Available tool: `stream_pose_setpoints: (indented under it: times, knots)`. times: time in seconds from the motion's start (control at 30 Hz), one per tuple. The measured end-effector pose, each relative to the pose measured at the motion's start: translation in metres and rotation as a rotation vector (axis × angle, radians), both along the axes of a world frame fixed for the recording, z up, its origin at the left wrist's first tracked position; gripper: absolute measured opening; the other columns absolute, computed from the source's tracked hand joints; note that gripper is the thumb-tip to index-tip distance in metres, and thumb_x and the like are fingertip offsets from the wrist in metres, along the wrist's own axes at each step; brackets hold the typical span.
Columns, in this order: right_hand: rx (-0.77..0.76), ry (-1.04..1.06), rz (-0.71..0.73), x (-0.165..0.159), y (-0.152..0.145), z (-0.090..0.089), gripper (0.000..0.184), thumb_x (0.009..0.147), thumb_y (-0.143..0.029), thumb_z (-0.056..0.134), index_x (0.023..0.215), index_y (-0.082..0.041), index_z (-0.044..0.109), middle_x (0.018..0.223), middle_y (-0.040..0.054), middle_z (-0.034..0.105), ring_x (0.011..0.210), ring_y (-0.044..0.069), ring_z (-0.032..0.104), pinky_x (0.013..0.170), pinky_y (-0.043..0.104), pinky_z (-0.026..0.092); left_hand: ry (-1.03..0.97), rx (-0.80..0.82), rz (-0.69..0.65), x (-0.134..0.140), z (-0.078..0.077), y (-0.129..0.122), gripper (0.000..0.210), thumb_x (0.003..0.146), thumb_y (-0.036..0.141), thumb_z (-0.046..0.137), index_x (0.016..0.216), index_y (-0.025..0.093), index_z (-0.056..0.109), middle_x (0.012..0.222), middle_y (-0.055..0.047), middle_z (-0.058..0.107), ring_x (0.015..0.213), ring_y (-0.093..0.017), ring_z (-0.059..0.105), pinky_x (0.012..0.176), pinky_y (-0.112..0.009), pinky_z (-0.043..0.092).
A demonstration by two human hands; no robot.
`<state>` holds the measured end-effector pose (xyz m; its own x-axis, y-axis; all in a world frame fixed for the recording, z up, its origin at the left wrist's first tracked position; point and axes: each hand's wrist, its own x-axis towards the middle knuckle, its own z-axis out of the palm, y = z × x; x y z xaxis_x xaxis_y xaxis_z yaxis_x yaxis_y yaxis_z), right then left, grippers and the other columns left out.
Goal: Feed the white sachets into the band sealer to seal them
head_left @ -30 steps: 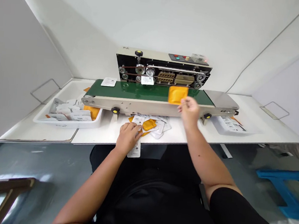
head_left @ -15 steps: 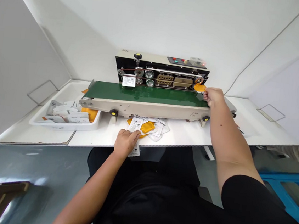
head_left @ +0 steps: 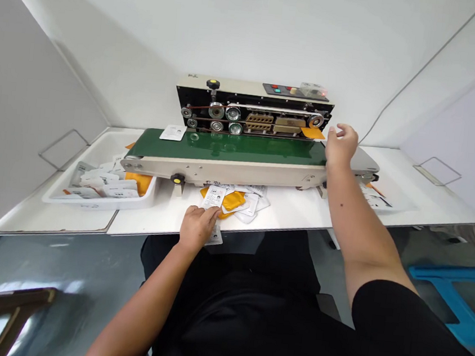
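Observation:
My right hand (head_left: 342, 146) is raised at the right end of the band sealer (head_left: 255, 92), its fingers apart and nothing in them. Just left of it, an orange sachet (head_left: 312, 133) sits with its upper edge in the sealer's rollers. A white printed sachet (head_left: 173, 132) lies on the left end of the green conveyor belt (head_left: 240, 150). At the table's front edge my left hand (head_left: 198, 226) is closed on a white printed sachet (head_left: 214, 197). Beside that hand, under the conveyor, lies a pile of white and orange sachets (head_left: 234, 201).
A white tray (head_left: 99, 203) holding several sachets stands at the left. More sachets (head_left: 373, 197) lie behind my right forearm. Wire handles (head_left: 437, 171) stick out at both sides. A blue stool (head_left: 458, 297) stands on the floor at the right.
My right hand has let go of the orange sachet, which has moved left into the sealer. The white sachet has travelled left, out of the rollers onto the belt's end. My left hand stays put.

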<state>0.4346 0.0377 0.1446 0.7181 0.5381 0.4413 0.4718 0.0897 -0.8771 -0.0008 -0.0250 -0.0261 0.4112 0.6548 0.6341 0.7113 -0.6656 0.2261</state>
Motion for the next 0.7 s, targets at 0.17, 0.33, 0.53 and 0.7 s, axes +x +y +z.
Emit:
stream_pose_setpoints:
  times: [0.17,0.33,0.53,0.7]
  knots:
    - [-0.297,-0.350,0.738,-0.136,-0.101,-0.069,0.026,0.092,-0.035,0.074,0.115,-0.023,0.078,0.107,0.0062,0.076,0.092,0.021,0.068,0.085,0.033,0.055,-0.240,-0.085,0.063,0.007,0.015,-0.009,0.036,0.111,0.041,0.046,0.106,0.023,0.077,0.094,-0.006,0.083,0.072,-0.021,0.071,0.076,-0.034,0.052]
    - [-0.547,-0.404,1.045,-0.212,-0.161,-0.100,0.016,0.096,-0.029,0.068,0.105,-0.026,0.080,0.093,0.0026,0.078,0.076,0.018,0.065,0.073,0.033,0.049,-0.392,-0.150,0.059,0.031,0.047,-0.023,0.037,0.113,0.041,0.042,0.112,0.023,0.074,0.092,-0.004,0.079,0.078,-0.019,0.073,0.077,-0.030,0.053]
    - [-0.346,0.032,0.802,-0.121,-0.119,-0.067,0.015,0.087,-0.035,0.074,0.094,-0.022,0.078,0.071,0.0001,0.070,0.056,0.014,0.060,0.056,0.028,0.051,-0.257,-0.177,-0.083,0.022,0.050,0.003,0.044,0.105,0.048,0.055,0.138,0.020,0.061,0.089,-0.004,0.073,0.086,-0.025,0.071,0.090,-0.039,0.055]
    - [-0.072,0.244,0.157,0.003,-0.064,-0.020,0.011,0.084,-0.018,0.074,0.095,-0.016,0.072,0.061,-0.0027,0.061,0.046,0.007,0.049,0.041,0.016,0.037,0.019,-0.200,-0.124,-0.013,0.029,0.031,0.061,0.094,0.047,0.071,0.147,0.020,0.057,0.140,-0.018,0.067,0.131,-0.038,0.063,0.115,-0.054,0.048]
